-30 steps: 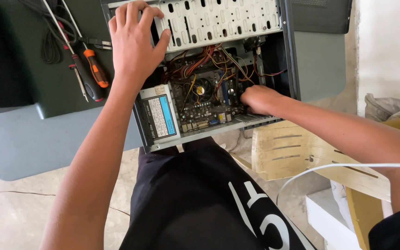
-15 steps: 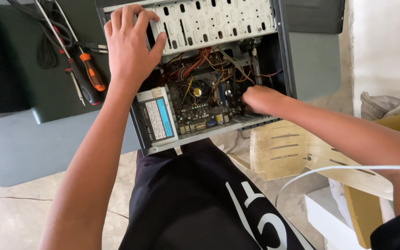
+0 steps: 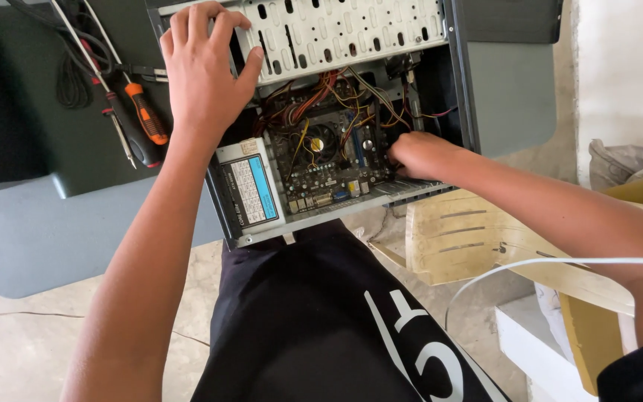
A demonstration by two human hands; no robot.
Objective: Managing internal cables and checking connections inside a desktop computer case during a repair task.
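A: Position of left hand (image 3: 202,82)?
B: Laid flat, fingers spread, on the perforated drive cage (image 3: 344,33) at the far left corner of the open computer case (image 3: 463,89). Gripping nothing; pressing down only.

A: Right hand (image 3: 422,155)?
B: Reached inside the case at its near right corner, just beside the motherboard (image 3: 321,160). Fingers curled and hidden behind the knuckles; impossible to tell whether closed on anything.

A: Contents between the two hands?
B: Motherboard with round cooler fan (image 3: 320,143), bundle of red, yellow and black wires (image 3: 321,93) above it, grey power supply (image 3: 251,190) with a label at the near left corner, directly below the left wrist.

A: Supporting surface?
B: Grey desk (image 3: 31,231), case lying on its side near the desk's near edge, overhanging toward the lap. Orange-handled screwdriver (image 3: 145,112) and a second, dark-handled one (image 3: 132,138) left of the case, near the left hand but apart from it. Black cable (image 3: 72,82) coiled toward the far left corner.

A: Surroundings?
B: Bare concrete floor (image 3: 9,350), pale plastic chair (image 3: 455,234) under the right forearm, white cord (image 3: 530,264) arching across it, white wall (image 3: 626,67) at right.
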